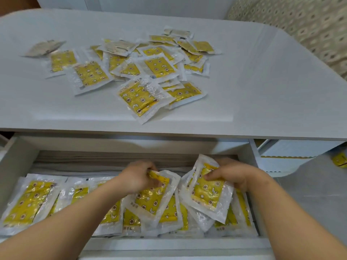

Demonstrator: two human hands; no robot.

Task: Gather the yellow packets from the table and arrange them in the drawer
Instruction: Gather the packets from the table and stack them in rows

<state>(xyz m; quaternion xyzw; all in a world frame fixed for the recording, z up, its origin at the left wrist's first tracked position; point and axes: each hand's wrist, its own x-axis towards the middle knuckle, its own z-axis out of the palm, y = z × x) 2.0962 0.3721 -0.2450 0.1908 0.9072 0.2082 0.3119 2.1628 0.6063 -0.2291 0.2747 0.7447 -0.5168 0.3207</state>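
Note:
Both my hands are down in the open white drawer (17,158). My left hand (139,177) grips the top edge of a yellow packet (150,201) that lies tilted over the others. My right hand (230,176) holds another yellow packet (208,194) by its upper edge, raised above the row. Several yellow packets (28,199) lie side by side across the drawer floor. On the white table (262,87) above, a loose heap of yellow packets (142,70) is spread over the middle.
A few packets (44,47) in the heap lie face down, showing grey backs. Folded grey cloth (84,162) fills the rear of the drawer. A white box (293,152) and a stray yellow packet (340,159) sit on the floor at right.

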